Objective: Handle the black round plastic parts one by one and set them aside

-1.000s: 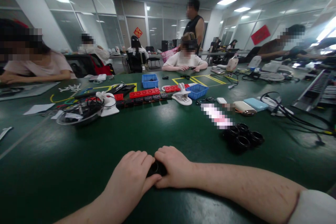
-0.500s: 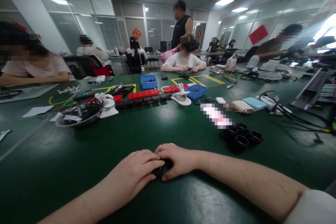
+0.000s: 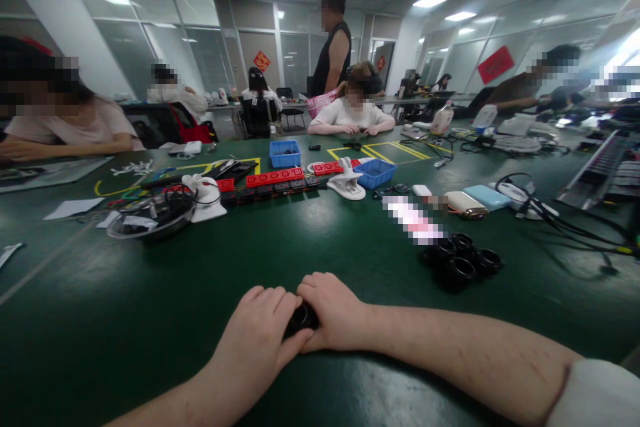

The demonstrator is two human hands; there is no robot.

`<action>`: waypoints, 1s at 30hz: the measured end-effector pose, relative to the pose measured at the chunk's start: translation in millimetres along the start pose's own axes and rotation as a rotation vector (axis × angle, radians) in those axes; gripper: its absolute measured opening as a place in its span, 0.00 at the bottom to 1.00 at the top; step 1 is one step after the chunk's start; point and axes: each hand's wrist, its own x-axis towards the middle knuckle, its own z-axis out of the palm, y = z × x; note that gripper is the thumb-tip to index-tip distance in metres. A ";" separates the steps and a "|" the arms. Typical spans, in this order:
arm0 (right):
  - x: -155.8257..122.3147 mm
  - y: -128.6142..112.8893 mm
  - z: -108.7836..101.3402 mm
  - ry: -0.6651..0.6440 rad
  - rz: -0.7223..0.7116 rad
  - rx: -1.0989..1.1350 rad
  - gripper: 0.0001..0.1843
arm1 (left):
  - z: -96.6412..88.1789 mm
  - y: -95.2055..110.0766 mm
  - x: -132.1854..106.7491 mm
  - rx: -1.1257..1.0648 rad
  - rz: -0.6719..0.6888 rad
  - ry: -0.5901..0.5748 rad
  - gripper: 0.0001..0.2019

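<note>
A black ring-shaped part with a round opening lies between my hands, low over the green table. My left hand wraps round its left side, thumb at the near edge and fingers over the far edge. From the right, my right hand closes on the same part, and most of its fingertips are hidden. Much of the part is covered by the fingers. To the right stands a cluster of several similar black round parts with open tops.
Ahead lie a red-and-black row of sockets, a white clip stand and blue bins. A clear bowl of cables sits at left. Power banks and black cables lie at right. Other people sit around.
My left hand has turned and its fingers have bent round the part, so its round opening now shows. My right hand has shifted slightly around it. A standing person behind has moved left.
</note>
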 end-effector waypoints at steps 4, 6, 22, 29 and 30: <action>-2.3 -0.5 -0.1 0.009 -0.035 -0.022 0.27 | 4.2 -0.2 -0.2 0.003 0.049 0.016 0.08; -2.1 2.7 -4.5 -0.027 -0.099 0.056 0.27 | 1.9 -4.2 -0.7 -0.025 0.072 -0.009 0.09; 6.0 16.8 -13.6 -0.148 -0.159 0.301 0.17 | -17.6 -23.0 2.3 -0.230 0.142 -0.192 0.19; 1.6 -2.5 -8.3 -0.029 0.024 0.112 0.20 | -1.3 -8.0 -0.9 -0.068 -0.025 -0.013 0.12; 0.9 -3.9 -7.4 -0.020 0.027 0.090 0.20 | 0.4 -6.8 -1.5 -0.062 -0.016 -0.001 0.12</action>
